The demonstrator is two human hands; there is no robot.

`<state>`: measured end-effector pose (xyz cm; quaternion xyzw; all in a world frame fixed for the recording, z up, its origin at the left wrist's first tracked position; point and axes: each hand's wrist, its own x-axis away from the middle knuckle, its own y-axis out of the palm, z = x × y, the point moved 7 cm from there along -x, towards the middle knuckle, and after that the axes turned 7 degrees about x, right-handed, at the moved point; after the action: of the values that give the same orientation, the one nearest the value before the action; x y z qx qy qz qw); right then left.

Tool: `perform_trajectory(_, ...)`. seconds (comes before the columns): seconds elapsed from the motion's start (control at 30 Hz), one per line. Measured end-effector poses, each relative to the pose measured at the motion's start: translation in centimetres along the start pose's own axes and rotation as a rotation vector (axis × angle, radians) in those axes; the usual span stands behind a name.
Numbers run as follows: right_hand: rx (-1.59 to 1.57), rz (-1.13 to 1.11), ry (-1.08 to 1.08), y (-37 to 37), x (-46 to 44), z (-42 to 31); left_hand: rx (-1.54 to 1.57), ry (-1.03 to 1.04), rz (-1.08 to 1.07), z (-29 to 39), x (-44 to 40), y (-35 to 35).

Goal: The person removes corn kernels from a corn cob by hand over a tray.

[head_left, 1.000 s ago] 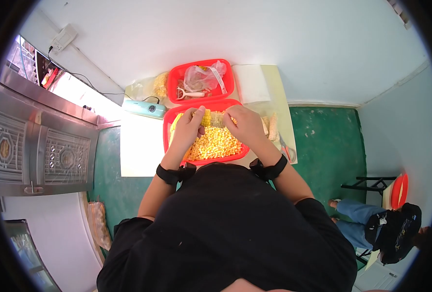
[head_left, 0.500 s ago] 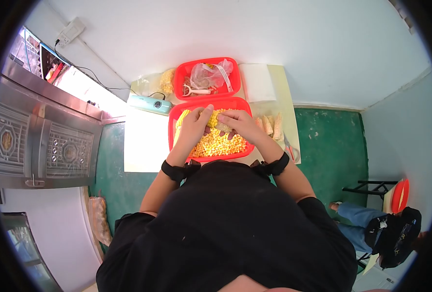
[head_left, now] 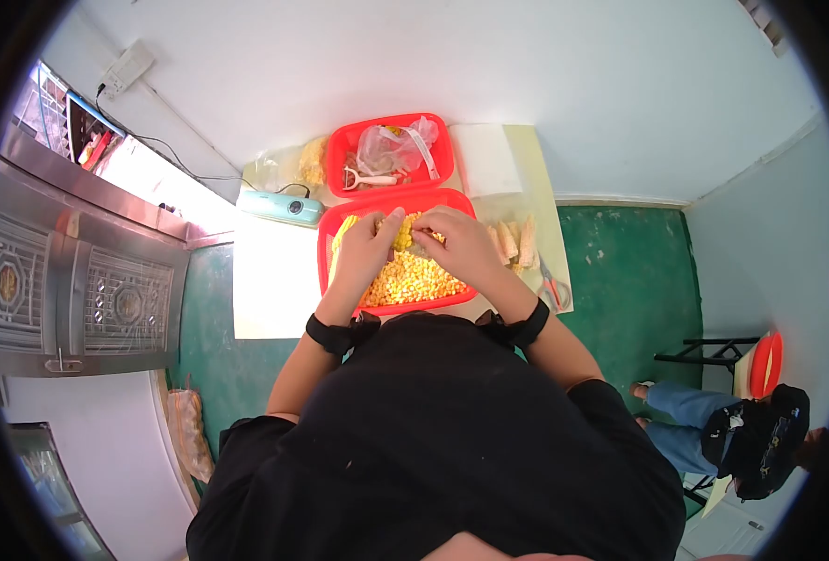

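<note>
A yellow corn cob (head_left: 403, 235) is held between my two hands above a red basket (head_left: 322, 266). My left hand (head_left: 370, 245) wraps round its left end, thumb on top. My right hand (head_left: 454, 241) closes over the other end, fingertips against the kernels, and largely hides that part. Loose corn kernels (head_left: 413, 283) cover the basket's bottom beneath both hands. More corn (head_left: 343, 230) with its kernels on leans at the basket's left side, partly behind my left hand.
Stripped cobs (head_left: 519, 241) and scissors (head_left: 552, 285) lie right of the basket. Behind it, a second red basket (head_left: 340, 150) holds a peeler (head_left: 371, 179) and plastic bag (head_left: 391, 147). A teal device (head_left: 279, 208) stands left. Another person (head_left: 704, 425) is at far right.
My right hand's fingers have shifted up and curled over the cob, covering the bare section that showed before. The left hand keeps its hold. The whole view has tilted slightly.
</note>
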<state>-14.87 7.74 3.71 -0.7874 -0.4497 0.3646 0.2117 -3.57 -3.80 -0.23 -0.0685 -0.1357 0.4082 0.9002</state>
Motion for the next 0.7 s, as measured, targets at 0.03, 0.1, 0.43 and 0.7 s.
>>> perform_trajectory(0.03, -0.012, -0.009, 0.015, 0.2, 0.0, 0.3, -0.009, -0.008, -0.018, -0.1, 0.0, 0.0)
perform_trajectory(0.1, -0.02, -0.015, 0.036, 0.3, 0.0, 0.4, -0.028, -0.025, -0.053, -0.4, 0.0, 0.1)
perform_trajectory(0.43, -0.016, -0.045, 0.176, 0.3, 0.2, 2.7, 0.05, -0.057, 0.066, 0.3, 0.1, -1.8)
perform_trajectory(0.7, -0.238, -0.232, 0.286, 3.0, 0.0, 1.7, 0.045, -0.073, -0.004, -0.5, -0.6, -0.5)
